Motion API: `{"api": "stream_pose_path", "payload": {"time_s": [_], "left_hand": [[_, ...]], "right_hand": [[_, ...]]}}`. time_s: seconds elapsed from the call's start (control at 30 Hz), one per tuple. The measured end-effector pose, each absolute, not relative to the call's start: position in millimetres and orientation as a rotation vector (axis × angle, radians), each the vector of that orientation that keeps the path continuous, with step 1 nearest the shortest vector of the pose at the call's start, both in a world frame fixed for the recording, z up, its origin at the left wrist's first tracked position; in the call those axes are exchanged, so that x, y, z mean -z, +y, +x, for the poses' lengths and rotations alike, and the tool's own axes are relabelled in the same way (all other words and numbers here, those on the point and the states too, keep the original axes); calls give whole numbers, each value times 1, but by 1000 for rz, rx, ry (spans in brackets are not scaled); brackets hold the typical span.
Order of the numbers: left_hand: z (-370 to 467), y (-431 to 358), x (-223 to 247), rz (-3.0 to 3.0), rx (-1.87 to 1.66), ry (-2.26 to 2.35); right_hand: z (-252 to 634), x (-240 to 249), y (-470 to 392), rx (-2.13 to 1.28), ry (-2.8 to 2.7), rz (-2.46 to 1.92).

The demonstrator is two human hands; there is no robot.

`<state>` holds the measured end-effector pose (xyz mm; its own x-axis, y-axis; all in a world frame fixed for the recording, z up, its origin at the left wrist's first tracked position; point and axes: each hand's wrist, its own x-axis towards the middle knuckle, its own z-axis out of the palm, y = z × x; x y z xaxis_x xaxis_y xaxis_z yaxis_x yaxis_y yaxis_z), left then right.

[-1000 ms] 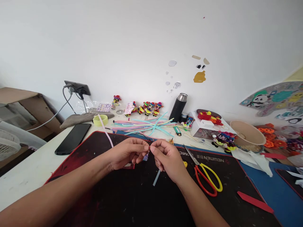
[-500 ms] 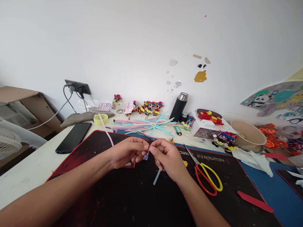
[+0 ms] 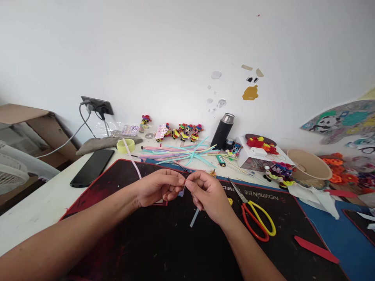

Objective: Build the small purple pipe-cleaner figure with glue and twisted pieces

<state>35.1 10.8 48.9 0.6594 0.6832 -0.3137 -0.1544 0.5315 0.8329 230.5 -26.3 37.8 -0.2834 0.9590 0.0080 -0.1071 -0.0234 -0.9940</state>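
My left hand and my right hand meet fingertip to fingertip above the black desk mat. Both are closed in a pinch, thumb against forefinger. A tiny reddish bit shows where the fingertips come together, too small to name. Below my right hand a pale translucent stick lies on the mat, its upper end hidden by the hand. Just right of that hand are scissors with one red and one yellow handle, blades partly apart. A pale pink pipe cleaner runs down behind my left hand.
Colourful pipe cleaners lie in a pile beyond the mat, near a black thermos. Several small fuzzy dolls stand along the wall. A phone and a yellow tape roll are at left; a beige bowl and a red strip at right.
The whole view has shifted slightly. Both hands keep the same pinch at the same spot, with only a tiny change at the fingertips. Nothing on the table has visibly moved.
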Motion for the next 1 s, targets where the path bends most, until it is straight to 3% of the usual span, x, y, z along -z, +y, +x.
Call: {"api": "stream_pose_path", "payload": {"time_s": [1.0], "left_hand": [[36,9,-51,809,-512,663]], "right_hand": [[230,-40,-26,-1488,-1354,-951]]}}
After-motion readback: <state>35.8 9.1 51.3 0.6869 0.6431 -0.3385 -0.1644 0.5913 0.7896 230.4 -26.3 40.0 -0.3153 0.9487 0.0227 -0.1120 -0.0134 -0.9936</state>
